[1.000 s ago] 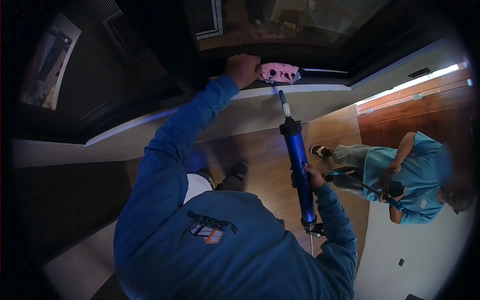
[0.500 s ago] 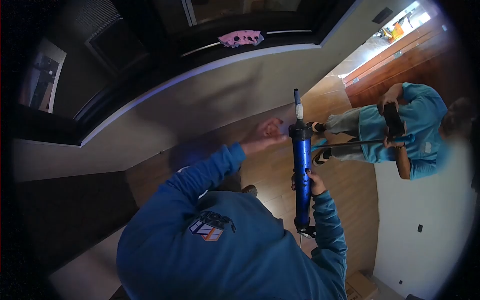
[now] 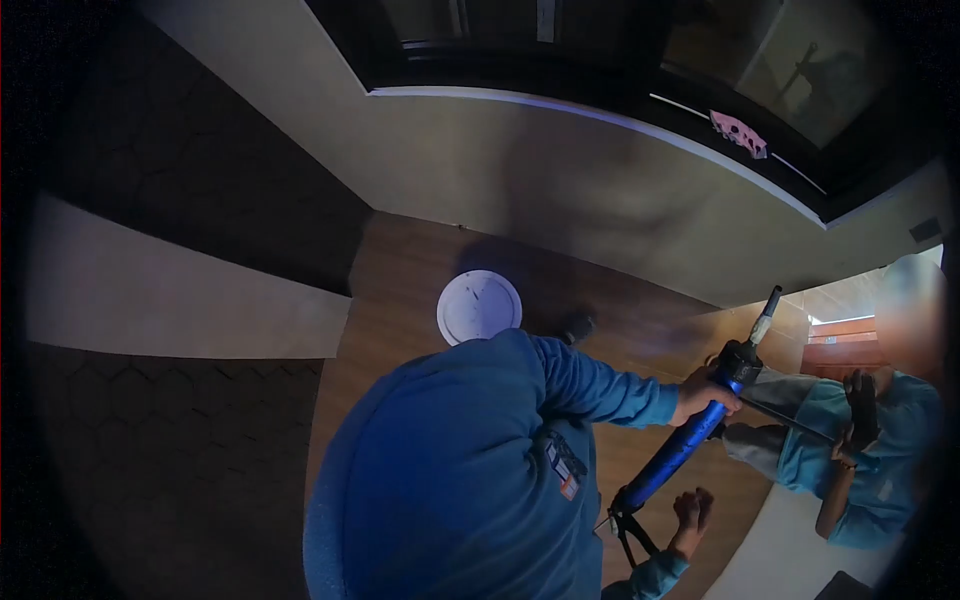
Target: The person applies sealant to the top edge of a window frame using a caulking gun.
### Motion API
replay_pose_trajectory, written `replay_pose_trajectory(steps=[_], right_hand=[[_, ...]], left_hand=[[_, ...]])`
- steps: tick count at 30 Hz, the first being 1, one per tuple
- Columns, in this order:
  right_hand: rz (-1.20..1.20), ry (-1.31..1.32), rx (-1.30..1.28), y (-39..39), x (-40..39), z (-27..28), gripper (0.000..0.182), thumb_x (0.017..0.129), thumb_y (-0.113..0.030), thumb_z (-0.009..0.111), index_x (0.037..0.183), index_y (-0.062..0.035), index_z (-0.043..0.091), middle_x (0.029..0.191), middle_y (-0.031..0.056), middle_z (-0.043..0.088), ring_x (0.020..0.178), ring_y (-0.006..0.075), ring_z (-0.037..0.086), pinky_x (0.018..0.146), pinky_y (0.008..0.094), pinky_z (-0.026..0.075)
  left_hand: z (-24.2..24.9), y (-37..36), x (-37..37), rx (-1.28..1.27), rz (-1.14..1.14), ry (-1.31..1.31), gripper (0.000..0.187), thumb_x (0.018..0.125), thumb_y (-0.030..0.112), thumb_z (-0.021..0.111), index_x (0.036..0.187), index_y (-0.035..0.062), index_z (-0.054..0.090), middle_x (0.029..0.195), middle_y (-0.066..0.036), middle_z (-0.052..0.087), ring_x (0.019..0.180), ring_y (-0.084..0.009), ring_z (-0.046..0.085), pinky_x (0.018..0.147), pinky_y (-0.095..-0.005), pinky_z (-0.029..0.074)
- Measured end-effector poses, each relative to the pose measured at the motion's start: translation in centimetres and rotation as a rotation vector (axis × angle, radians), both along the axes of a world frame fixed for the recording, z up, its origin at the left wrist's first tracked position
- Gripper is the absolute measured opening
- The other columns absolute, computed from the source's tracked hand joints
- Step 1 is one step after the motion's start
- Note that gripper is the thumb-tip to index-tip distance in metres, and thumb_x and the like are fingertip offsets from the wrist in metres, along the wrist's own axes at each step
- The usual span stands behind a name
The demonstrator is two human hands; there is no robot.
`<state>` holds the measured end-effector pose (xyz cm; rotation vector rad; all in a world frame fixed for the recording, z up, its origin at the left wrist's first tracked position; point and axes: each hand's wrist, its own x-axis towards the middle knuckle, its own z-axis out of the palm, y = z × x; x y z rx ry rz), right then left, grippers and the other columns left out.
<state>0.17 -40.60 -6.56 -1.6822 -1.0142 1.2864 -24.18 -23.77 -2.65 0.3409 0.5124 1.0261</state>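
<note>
A blue caulking gun point(image 3: 675, 452) with a black front cap and a pale, dark-tipped nozzle points up and to the right. My left hand point(image 3: 703, 394) is wrapped round its barrel just behind the front cap. My right hand point(image 3: 693, 512) is off the barrel, close to the black trigger handle point(image 3: 632, 540) at the rear end. Its fingers are bent but apart, and nothing shows in them.
A round white lid or bucket top point(image 3: 479, 307) is on the wooden floor behind my left side. A pink cloth point(image 3: 738, 134) lies on the window frame. At the right stands a person in a light-blue shirt point(image 3: 905, 450) with a dark object in hand.
My view has swung left. My left hand, open beside the front cap before, now grips the barrel. My right hand has let go of the barrel and moved down by the handle.
</note>
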Motion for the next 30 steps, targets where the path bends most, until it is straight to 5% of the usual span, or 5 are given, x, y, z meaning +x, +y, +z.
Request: replay_pose_trajectory(steps=[4,9,15,25,30], right_hand=[[-0.095,-0.33,-0.166,-12.2,16.9,-13.9,0.034,0.083,-0.02,0.064,0.107,-0.0015,0.05,0.088,0.0076,0.054,0.068,0.0159,0.054,0.053,0.0309,0.043],[0.03,-0.283,0.054,-15.3,6.7,-11.0,0.074,0.078,-0.016,0.066,0.143,-0.0053,0.031,0.132,0.0169,0.045,0.122,0.0294,0.044,0.098,0.0457,0.039],[-0.56,0.21,0.617,-13.1,-1.0,-11.2,0.069,0.079,-0.033,0.07,0.134,-0.0047,0.038,0.129,0.0128,0.047,0.121,0.0269,0.043,0.103,0.0433,0.031],[0.141,-0.554,0.731,-10.3,-7.0,7.1,0.087,0.073,-0.048,0.073,0.138,-0.0011,0.039,0.128,0.0229,0.051,0.116,0.0351,0.05,0.098,0.0451,0.036],[0.124,-0.209,0.505,-4.1,-15.5,15.6,0.096,0.063,-0.049,0.078,0.135,0.0014,0.04,0.123,0.0246,0.05,0.116,0.0343,0.049,0.094,0.0439,0.039]], left_hand=[[0.2,-0.4,1.2,0.008,0.068,0.07,0.031,0.066,0.005,0.071,0.096,0.0029,0.061,0.081,-0.009,0.062,0.078,-0.0194,0.062,0.075,-0.0335,0.048],[-1.0,0.9,0.9,0.052,0.097,-0.005,0.025,0.068,0.009,0.069,0.09,0.0013,0.06,0.08,-0.011,0.064,0.076,-0.0208,0.063,0.072,-0.0335,0.049],[-2.5,2.1,1.4,0.011,-0.001,-0.197,0.033,0.071,0.023,0.065,0.094,0.0016,0.055,0.082,-0.014,0.061,0.079,-0.0253,0.062,0.073,-0.0356,0.051],[-4.1,9.2,0.6,-0.036,-0.161,-0.482,0.052,0.065,0.044,0.065,0.092,0.0003,0.055,0.084,-0.014,0.059,0.082,-0.0302,0.059,0.08,-0.0439,0.05],[-2.3,14.9,-1.1,-0.176,-0.202,-0.604,0.052,0.068,0.048,0.061,0.086,-0.0008,0.055,0.081,-0.015,0.059,0.079,-0.0296,0.06,0.076,-0.0425,0.051]])
